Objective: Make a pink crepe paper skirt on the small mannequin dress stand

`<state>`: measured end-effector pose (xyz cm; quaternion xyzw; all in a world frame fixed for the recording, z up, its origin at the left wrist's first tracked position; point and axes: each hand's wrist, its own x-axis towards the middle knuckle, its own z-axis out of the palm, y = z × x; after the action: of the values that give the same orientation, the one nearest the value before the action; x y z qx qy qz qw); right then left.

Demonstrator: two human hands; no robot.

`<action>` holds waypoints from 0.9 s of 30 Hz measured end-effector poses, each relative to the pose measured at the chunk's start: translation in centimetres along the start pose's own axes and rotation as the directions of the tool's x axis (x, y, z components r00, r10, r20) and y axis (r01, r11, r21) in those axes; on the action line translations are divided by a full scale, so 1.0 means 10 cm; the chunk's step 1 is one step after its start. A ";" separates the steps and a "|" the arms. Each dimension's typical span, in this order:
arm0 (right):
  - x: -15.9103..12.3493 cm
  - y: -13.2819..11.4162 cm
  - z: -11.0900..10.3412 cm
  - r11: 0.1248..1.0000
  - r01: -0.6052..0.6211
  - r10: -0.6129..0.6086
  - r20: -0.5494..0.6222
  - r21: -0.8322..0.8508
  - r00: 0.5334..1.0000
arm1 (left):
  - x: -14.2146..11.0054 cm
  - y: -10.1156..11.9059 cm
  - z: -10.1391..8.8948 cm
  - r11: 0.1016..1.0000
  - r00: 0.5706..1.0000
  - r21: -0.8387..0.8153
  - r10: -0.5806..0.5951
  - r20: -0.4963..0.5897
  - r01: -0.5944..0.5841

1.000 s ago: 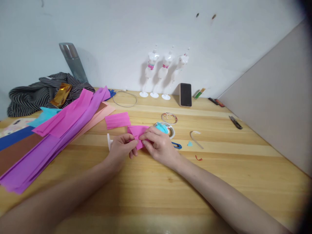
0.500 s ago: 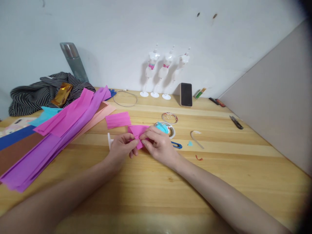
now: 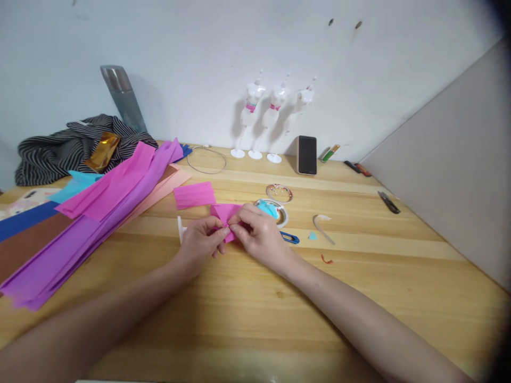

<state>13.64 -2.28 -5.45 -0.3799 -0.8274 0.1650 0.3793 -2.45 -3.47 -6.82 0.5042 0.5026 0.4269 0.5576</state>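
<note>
A small piece of pink crepe paper [image 3: 224, 214] lies on the wooden table [image 3: 255, 298] between my hands. My left hand [image 3: 199, 242] pinches its near left edge with fingers closed. From the right, my right hand [image 3: 257, 234] pinches the same piece, thumb and fingers pressed together, and covers part of it. A second pleated pink piece [image 3: 194, 194] lies flat just behind, untouched. A white object [image 3: 180, 230] pokes out beside my left hand.
Long strips of pink, purple, peach, blue and brown paper [image 3: 91, 213] cover the table's left. Tape rolls [image 3: 275, 210], a blue clip [image 3: 290, 238] and paper scraps [image 3: 322, 226] lie right of my hands. Three white mannequin figures [image 3: 273, 114], a phone [image 3: 306, 155], snips [image 3: 388, 202] and striped cloth [image 3: 67, 143] stand farther back.
My hands stay on the pink piece; the fingers of both hands have drawn a little closer together on it. The view has shifted slightly.
</note>
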 end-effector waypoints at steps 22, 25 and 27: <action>-0.03 0.02 0.01 0.991 0.077 -0.076 0.015 -0.110 0.997 | 0.01 0.02 -0.01 1.000 1.000 0.027 0.012 0.013 -0.012; -0.02 0.01 0.01 0.991 0.067 -0.066 0.010 -0.118 0.998 | 0.01 0.01 -0.01 1.000 1.000 0.025 0.013 0.009 -0.013; -0.01 0.01 0.02 0.991 0.065 -0.065 0.005 -0.118 0.998 | 0.01 0.00 -0.01 1.000 1.000 0.015 0.012 0.017 -0.012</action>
<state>13.61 -2.33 -5.69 -0.3745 -0.8477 0.1037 0.3611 -2.54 -3.31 -6.85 0.5152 0.4977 0.4222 0.5556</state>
